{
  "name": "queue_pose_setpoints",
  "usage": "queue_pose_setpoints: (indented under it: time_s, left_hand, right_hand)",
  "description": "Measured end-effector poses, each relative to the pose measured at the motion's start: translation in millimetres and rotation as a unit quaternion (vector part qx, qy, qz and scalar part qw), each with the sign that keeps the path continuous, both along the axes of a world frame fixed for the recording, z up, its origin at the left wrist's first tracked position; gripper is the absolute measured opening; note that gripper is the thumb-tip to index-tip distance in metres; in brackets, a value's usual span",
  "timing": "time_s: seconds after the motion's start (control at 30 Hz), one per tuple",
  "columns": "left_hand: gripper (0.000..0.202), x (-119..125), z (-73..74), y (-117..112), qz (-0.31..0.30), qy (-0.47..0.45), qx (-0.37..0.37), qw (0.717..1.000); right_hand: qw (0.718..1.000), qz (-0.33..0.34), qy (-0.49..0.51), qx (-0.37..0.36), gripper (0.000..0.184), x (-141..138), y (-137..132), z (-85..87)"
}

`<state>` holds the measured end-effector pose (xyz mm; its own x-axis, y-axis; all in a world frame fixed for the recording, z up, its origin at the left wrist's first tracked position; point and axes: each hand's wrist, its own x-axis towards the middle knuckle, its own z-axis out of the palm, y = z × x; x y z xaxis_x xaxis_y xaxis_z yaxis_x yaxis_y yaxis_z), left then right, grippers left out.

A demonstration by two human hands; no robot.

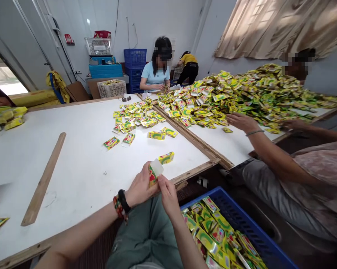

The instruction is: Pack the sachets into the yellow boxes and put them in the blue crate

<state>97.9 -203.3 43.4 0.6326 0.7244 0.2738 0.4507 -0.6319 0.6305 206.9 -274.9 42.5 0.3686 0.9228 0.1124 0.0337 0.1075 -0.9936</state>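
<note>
My left hand (140,185) and my right hand (167,194) meet at the near edge of the white table (81,168). Together they pinch one small yellow and green packet (154,173) with a clear end, held upright. A dark band and beaded bracelet circle my left wrist. Another packet (166,158) lies on the table just beyond my fingers. Two more packets (111,142) lie further out, and several are scattered at the table's far side (134,116).
A blue crate (241,220) with several packets sits by my right knee. A wooden strip (43,181) lies on the table. A person at right reaches a hand (241,121) into a big packet heap (252,93). Another person sits at the far end.
</note>
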Motion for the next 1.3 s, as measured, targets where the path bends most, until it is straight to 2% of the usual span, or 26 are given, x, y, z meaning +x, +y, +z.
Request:
queue_pose_setpoints:
  time_s: [0.07, 0.13, 0.2, 0.23, 0.37, 0.5, 0.57, 0.63, 0.73, 0.8, 0.87, 0.97, 1.17, 1.23, 1.3]
  left_hand:
    - [0.071, 0.0, -3.5, -22.9, 0.075, -0.068, 0.009, 0.995]
    - [0.072, 2.9, -14.8, -37.9, 0.158, -0.115, 0.03, 0.98]
    - [0.066, 8.0, -30.4, -47.6, 0.207, -0.148, 0.056, 0.965]
    - [0.062, 11.0, -38.2, -51.0, 0.212, -0.16, 0.073, 0.961]
    - [0.052, 20.9, -59.5, -57.1, 0.171, -0.196, 0.148, 0.954]
    - [0.044, 21.9, -62.4, -55.1, 0.134, -0.22, 0.183, 0.949]
    - [0.039, 20.2, -60.3, -53.9, 0.117, -0.218, 0.166, 0.954]
    - [0.039, 18.0, -58.0, -53.5, 0.106, -0.215, 0.125, 0.963]
    - [0.051, 14.7, -56.8, -53.5, 0.111, -0.227, 0.074, 0.965]
    - [0.059, 13.3, -57.5, -53.8, 0.117, -0.232, 0.046, 0.965]
    - [0.059, 12.9, -58.7, -54.3, 0.116, -0.209, 0.003, 0.971]
    - [0.056, 13.9, -60.3, -55.1, 0.126, -0.155, -0.049, 0.979]
    - [0.058, 16.1, -62.6, -54.3, 0.152, -0.147, -0.029, 0.977]
    - [0.058, 16.3, -62.8, -53.7, 0.155, -0.147, -0.027, 0.977]
    - [0.058, 16.8, -63.1, -53.1, 0.161, -0.152, -0.038, 0.975]
  right_hand:
    - [0.997, 0.008, 0.081, 0.005, 0.047, -9.7, -1.2, 2.7]
    - [0.99, -0.024, 0.136, -0.018, 0.046, -14.1, -5.4, 1.6]
    - [0.989, -0.053, 0.135, -0.039, 0.042, -13.0, -10.1, -2.1]
    - [0.99, -0.062, 0.118, -0.048, 0.038, -10.8, -12.2, -4.3]
    - [0.993, -0.045, 0.077, -0.073, 0.039, 1.7, -19.3, -10.7]
    - [0.991, 0.005, 0.124, -0.047, 0.041, 8.4, -27.4, -13.4]
    - [0.993, 0.015, 0.113, -0.034, 0.04, 8.7, -32.1, -13.4]
    - [0.999, 0.03, 0.036, -0.011, 0.037, 7.7, -36.0, -11.5]
    - [0.992, 0.042, -0.113, 0.03, 0.036, 5.0, -36.7, -4.7]
    - [0.987, 0.02, -0.159, 0.033, 0.031, 3.7, -32.9, 0.9]
    - [0.988, -0.008, -0.155, 0.014, 0.027, 3.3, -26.8, 5.3]
    - [0.993, -0.02, -0.117, -0.02, 0.032, 3.3, -17.7, 7.7]
    - [0.984, -0.019, -0.149, -0.098, 0.037, 6.1, -12.0, 7.4]
    - [0.986, 0.008, -0.145, -0.086, 0.034, 10.2, -12.3, 10.1]
    - [0.985, 0.063, -0.147, -0.06, 0.032, 14.1, -12.8, 13.1]
